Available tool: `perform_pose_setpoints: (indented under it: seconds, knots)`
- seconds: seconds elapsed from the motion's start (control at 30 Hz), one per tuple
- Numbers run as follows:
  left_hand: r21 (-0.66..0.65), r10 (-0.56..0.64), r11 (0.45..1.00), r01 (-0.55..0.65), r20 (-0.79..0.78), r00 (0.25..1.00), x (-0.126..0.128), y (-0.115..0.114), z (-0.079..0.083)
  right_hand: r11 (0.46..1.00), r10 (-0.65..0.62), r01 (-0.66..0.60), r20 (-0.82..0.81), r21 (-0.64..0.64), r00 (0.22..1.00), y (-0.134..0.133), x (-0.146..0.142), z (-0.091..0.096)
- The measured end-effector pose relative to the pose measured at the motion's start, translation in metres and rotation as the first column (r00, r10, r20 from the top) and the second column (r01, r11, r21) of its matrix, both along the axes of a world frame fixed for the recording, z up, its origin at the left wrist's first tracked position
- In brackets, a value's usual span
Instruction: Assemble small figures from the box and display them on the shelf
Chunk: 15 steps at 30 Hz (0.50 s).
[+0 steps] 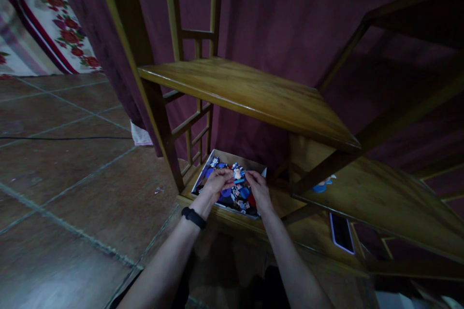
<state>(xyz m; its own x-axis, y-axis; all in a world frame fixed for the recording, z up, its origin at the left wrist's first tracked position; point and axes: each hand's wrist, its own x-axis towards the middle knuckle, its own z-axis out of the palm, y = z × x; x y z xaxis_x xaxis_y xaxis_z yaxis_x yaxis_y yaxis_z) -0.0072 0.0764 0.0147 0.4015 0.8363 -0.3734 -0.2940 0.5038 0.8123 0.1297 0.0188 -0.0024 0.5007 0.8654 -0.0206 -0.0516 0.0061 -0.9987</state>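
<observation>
Between both hands, a small blue and white figurine (238,174) is held above a shallow white box (242,158). My left hand (219,182) grips its left side with thumb and fingers pinched. On the opposite side, my right hand (257,186) has its fingertips closed at the figurine's edge. Several colourful figurines (237,198) in blue, purple, white and red lie in the box below, partly covered by my hands. A black band (194,217) circles my left wrist.
The box stands on the low board of a wooden shelf, beneath an upper shelf board (246,91). A wooden upright (159,130) rises to its left. To the right are another blue figurine (322,185) and a phone (341,232). A purple curtain (275,24) hangs behind.
</observation>
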Motion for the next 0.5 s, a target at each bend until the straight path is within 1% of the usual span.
perform_pose_setpoints:
  seconds: [0.1,0.23,0.37,0.5]
  knots:
    - [-0.073,0.014,0.997,-0.009,0.06,0.998,-0.001,0.001,0.0,1.0,-0.014,0.014,-0.034,0.001,0.999,-0.001,-0.002,0.003]
    - [-0.143,0.051,0.989,-0.034,0.117,0.992,0.0,0.002,-0.002,1.0,-0.007,0.008,-0.146,0.006,0.989,-0.004,-0.006,0.01]
    - [-0.16,0.086,0.985,-0.061,0.15,0.985,0.001,0.002,-0.003,0.998,0.055,-0.054,-0.224,0.012,0.973,-0.006,-0.009,0.012]
    - [-0.162,0.104,0.984,-0.077,0.162,0.981,0.003,0.002,-0.004,0.995,0.095,-0.093,-0.246,0.018,0.965,-0.007,-0.012,0.014]
